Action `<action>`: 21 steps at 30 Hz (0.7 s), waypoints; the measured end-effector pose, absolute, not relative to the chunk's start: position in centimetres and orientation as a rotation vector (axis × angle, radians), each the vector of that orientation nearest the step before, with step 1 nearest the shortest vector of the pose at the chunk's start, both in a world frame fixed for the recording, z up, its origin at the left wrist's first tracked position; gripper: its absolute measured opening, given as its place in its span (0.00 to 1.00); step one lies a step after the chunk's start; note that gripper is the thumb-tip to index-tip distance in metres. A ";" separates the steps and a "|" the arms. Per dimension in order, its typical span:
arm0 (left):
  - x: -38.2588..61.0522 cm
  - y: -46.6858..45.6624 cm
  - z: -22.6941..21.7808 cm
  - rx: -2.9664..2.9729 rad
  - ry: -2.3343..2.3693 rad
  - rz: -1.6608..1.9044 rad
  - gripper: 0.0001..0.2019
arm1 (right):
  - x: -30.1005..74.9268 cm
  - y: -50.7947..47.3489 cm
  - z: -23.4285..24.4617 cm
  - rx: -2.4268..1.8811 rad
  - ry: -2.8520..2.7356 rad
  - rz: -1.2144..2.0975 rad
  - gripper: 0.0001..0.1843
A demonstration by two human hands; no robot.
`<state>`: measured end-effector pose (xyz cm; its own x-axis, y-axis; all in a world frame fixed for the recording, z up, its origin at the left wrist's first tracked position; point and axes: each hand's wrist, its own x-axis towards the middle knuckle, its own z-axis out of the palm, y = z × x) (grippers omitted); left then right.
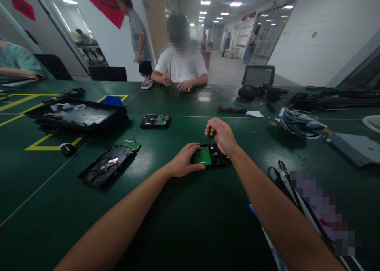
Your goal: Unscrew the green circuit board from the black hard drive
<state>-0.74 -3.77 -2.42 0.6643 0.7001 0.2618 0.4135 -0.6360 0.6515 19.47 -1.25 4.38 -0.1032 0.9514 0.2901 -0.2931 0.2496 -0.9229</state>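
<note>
A black hard drive [218, 159] with a green circuit board [203, 156] lies on the green table in front of me. My left hand [185, 160] grips the drive's left edge, fingers curled round it. My right hand [222, 135] is closed on a small screwdriver with a yellow and black handle [211, 132], held upright over the drive's far side.
An opened drive [107, 166] with a loose green board [130, 143] lies to the left. Another drive [155, 121] sits farther back. A black tray [77, 114] stands at left. Cables [299, 122] and tools crowd the right. A person in white [180, 67] sits opposite.
</note>
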 end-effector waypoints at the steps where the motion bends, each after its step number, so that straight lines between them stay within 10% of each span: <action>1: -0.8 -3.8 -2.4 2.325 0.857 0.688 0.38 | 19.5 -1.3 4.4 -0.747 -1.233 1.218 0.14; 21: -0.7 -3.9 -2.1 2.313 0.854 0.686 0.38 | 19.3 -1.7 5.2 -0.765 -1.253 1.234 0.18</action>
